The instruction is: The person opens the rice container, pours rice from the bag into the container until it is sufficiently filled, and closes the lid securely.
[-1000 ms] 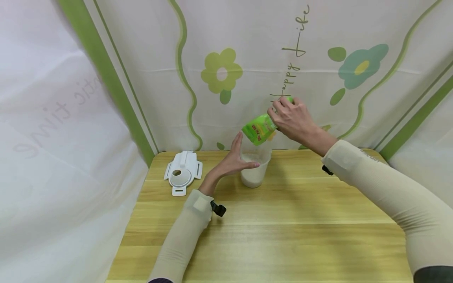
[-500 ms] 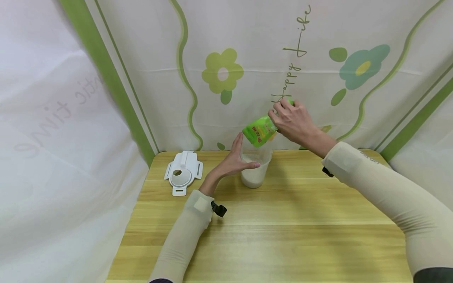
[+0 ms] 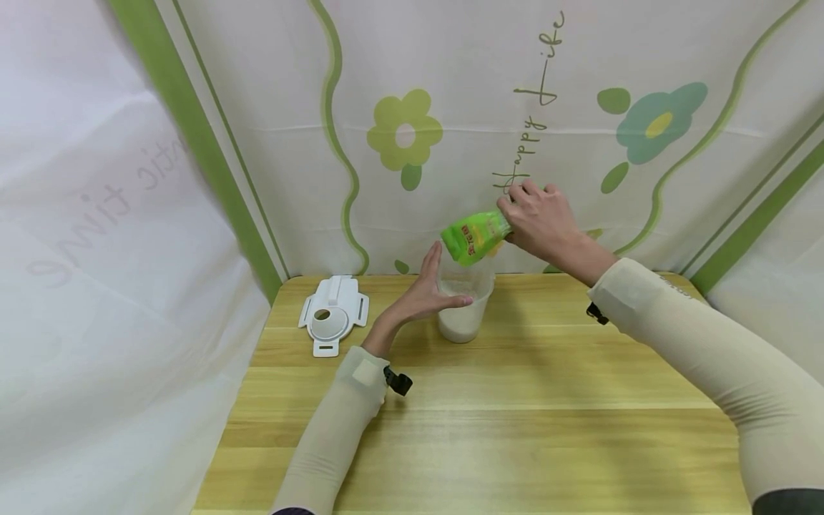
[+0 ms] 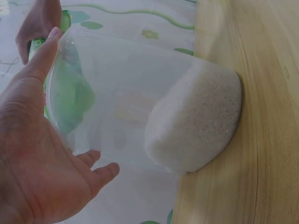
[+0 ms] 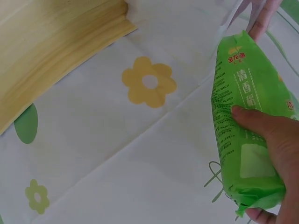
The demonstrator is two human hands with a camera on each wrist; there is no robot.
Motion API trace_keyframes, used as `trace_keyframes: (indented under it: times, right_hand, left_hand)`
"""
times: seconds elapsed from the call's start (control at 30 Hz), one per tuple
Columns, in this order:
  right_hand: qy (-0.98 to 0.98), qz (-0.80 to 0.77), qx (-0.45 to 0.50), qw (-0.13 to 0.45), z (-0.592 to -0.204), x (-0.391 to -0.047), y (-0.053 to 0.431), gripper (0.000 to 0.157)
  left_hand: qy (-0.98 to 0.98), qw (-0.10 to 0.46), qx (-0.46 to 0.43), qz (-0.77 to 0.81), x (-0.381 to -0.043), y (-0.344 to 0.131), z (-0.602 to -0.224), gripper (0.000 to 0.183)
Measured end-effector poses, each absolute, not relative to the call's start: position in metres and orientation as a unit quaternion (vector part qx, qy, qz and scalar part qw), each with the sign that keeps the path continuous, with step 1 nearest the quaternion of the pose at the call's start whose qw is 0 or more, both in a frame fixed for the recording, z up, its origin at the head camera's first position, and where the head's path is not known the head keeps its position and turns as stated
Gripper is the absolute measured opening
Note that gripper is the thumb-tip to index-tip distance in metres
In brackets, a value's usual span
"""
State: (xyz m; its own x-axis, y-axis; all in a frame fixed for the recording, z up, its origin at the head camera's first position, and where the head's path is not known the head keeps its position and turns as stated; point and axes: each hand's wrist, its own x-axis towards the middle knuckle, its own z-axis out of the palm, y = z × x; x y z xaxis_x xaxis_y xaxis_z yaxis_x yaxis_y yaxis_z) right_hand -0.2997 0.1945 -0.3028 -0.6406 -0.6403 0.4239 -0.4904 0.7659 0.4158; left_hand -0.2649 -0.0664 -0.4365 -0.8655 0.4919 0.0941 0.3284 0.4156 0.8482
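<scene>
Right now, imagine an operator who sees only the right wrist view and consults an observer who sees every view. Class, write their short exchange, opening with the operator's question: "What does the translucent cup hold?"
Observer: The translucent cup holds whitish grains.
Operator: Do they reach the rim?
Observer: No, they stop well below it; bare wall shows above them.
Operator: Is anything else on the table?
Observer: Yes, a white slotted piece lies on the wooden table, left of the cup.
</scene>
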Motion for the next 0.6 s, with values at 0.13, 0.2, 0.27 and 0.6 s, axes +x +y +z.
trace_keyframes:
  times: [0.13, 0.2, 0.27, 0.6]
  right_hand:
    - [-0.910, -0.101, 0.300, 0.266, -0.305, -0.301, 0.198, 0.065]
    - [-0.920, -0.081, 0.289, 0.253, -0.305, -0.302, 0.200, 0.064]
    - [-0.929, -0.062, 0.277, 0.238, -0.306, -0.302, 0.202, 0.063]
    - [-0.962, 0.000, 0.219, 0.161, -0.309, -0.305, 0.208, 0.068]
  left_hand:
    - [0.837, 0.082, 0.246, 0.482, -0.264, -0.066, -0.436, 0.133]
    - [0.837, 0.080, 0.248, 0.481, -0.264, -0.066, -0.436, 0.133]
    - [0.836, 0.077, 0.250, 0.482, -0.265, -0.066, -0.436, 0.134]
    - [0.836, 0.071, 0.248, 0.484, -0.265, -0.066, -0.437, 0.134]
